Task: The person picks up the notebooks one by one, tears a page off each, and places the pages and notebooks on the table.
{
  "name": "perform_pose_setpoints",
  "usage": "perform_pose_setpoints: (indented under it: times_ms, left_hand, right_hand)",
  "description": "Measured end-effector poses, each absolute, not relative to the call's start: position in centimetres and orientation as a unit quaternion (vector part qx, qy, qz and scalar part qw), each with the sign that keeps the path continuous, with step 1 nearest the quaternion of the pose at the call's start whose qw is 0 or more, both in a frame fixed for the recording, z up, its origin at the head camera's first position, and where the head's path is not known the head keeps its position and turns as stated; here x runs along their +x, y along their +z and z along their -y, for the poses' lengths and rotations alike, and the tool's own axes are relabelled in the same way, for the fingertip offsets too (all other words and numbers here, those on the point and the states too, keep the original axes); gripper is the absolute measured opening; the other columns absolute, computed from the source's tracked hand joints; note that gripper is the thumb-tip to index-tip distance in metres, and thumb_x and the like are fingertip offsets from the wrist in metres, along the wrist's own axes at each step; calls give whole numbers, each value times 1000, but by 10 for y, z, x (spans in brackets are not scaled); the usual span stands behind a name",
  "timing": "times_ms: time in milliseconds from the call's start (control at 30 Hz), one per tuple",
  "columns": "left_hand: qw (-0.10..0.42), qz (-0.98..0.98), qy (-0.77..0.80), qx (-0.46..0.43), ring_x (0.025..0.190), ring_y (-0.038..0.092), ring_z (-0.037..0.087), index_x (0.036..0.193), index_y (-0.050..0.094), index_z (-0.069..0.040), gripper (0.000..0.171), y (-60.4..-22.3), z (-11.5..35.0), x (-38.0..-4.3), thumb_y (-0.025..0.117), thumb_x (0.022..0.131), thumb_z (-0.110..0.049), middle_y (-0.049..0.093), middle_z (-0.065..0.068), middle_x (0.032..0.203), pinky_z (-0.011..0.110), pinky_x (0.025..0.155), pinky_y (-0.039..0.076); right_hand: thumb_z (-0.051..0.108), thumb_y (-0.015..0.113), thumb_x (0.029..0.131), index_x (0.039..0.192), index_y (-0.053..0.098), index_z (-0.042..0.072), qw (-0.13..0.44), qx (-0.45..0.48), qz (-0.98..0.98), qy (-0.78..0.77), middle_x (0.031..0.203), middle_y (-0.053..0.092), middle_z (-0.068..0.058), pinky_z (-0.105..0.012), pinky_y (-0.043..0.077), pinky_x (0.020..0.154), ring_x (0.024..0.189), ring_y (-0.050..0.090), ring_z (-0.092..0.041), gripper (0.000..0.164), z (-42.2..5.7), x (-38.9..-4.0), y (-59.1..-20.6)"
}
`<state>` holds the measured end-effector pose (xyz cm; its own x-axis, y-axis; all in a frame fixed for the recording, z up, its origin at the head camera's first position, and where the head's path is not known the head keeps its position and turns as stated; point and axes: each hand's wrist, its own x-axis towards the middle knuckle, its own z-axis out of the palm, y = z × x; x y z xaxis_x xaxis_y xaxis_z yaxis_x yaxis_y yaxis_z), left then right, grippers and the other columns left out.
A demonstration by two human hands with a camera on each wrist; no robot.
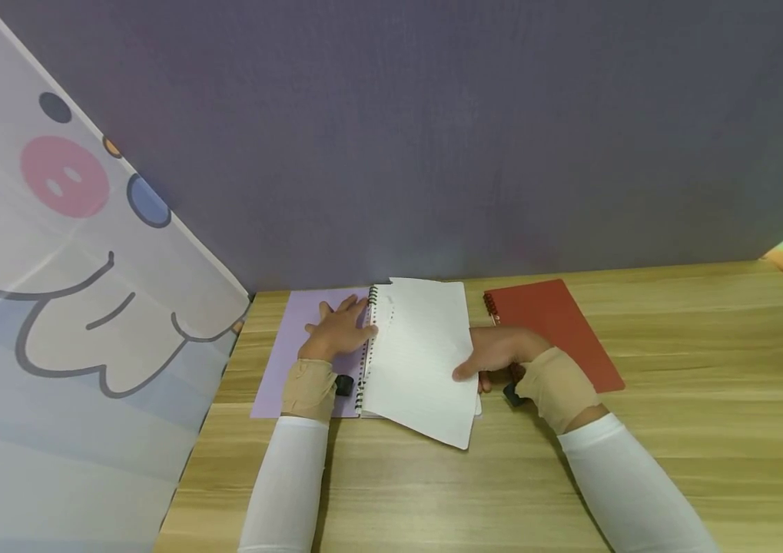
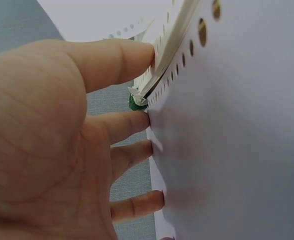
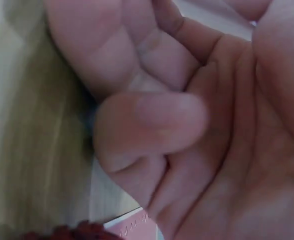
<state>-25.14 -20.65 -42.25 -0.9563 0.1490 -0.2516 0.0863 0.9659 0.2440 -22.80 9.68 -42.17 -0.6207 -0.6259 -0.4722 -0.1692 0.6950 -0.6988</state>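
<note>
A spiral notebook lies spread out, its purple cover (image 1: pixel 277 361) on the left and white pages on the right. My left hand (image 1: pixel 339 332) rests on that cover with fingers spread; its thumb (image 2: pixel 119 60) touches the page stack (image 2: pixel 179 35) beside the punched holes. My right hand (image 1: pixel 505 349) pinches the right edge of the top white sheet (image 1: pixel 422 361), thumb above and the other fingers curled below. This sheet sits askew, its lower right corner jutting past the notebook's front edge. In the right wrist view, the curled fingers (image 3: pixel 152 125) fill most of the picture.
A red spiral notebook (image 1: pixel 564 338) lies to the right, partly behind my right hand. Both notebooks are on a wood-grain table (image 1: pixel 695 369). A grey panel (image 1: pixel 467 138) stands along the back edge, and a cartoon-printed sheet (image 1: pixel 73 307) hangs at the left.
</note>
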Motion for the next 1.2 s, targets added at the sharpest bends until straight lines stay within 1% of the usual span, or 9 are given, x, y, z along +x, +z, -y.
perform_pose_setpoints:
  times_ms: [133,267,400,567,700,833,967,1100,1200]
  left_hand:
    - [136,-982,116,59,119,18,34,148,16,-28,71,-422,206,-251,43,88,-56,8,-5,153,75,83,11]
    - [133,-982,120,59,119,18,35,148,18,-28,73,-421,205,-250,46,86,-56,9,-2,153,74,84,12]
    - [134,-981,124,64,121,19,37,147,22,-25,76,-418,206,-247,52,84,-54,13,3,152,74,85,13]
    - [134,-978,140,83,125,20,41,147,23,-23,82,-414,205,-245,63,79,-45,21,9,149,68,88,22]
    - [118,-975,152,114,128,24,40,146,23,-22,84,-413,204,-244,69,76,-33,31,13,144,57,95,22]
    - [115,-973,157,124,119,30,39,139,38,-25,71,-415,201,-244,70,75,-28,37,14,138,52,90,29]
    - [119,-973,155,123,116,29,39,130,49,-28,59,-416,202,-243,70,75,-28,38,12,137,50,87,32]
    - [117,-973,150,133,121,29,37,131,50,-26,62,-414,203,-242,72,73,-30,39,12,136,49,93,23]
    - [121,-972,153,134,118,31,36,131,50,-26,66,-412,201,-242,74,71,-33,39,13,135,49,93,24]
  right_hand:
    - [36,66,80,91,57,7,383,-222,-831,-338,66,61,-12,-31,43,75,62,62,-24,32,-97,-225,-424]
    - [35,66,81,93,55,6,387,-212,-831,-338,66,61,-13,-31,44,74,62,62,-25,33,-95,-225,-424]
    - [37,65,81,85,55,1,378,-192,-847,-320,65,61,-11,-31,43,70,62,62,-23,38,-92,-222,-422]
    - [35,63,83,80,53,-2,356,-188,-854,-329,63,61,-10,-31,44,64,61,62,-22,39,-93,-217,-424]
    - [35,61,85,94,49,-5,324,-191,-865,-333,62,60,-10,-30,42,65,58,60,-21,42,-93,-212,-427]
    - [37,59,87,107,44,-2,301,-188,-876,-327,64,59,-8,-31,42,70,58,59,-21,47,-94,-206,-430]
    - [41,56,88,103,47,1,288,-193,-880,-324,65,59,-6,-32,41,67,59,58,-20,43,-96,-198,-432]
    - [40,55,89,95,51,5,284,-202,-870,-348,63,59,-5,-32,40,58,57,57,-20,36,-100,-188,-434]
    - [37,55,90,90,52,7,277,-210,-857,-380,60,58,-6,-33,42,54,54,57,-21,30,-104,-182,-437]
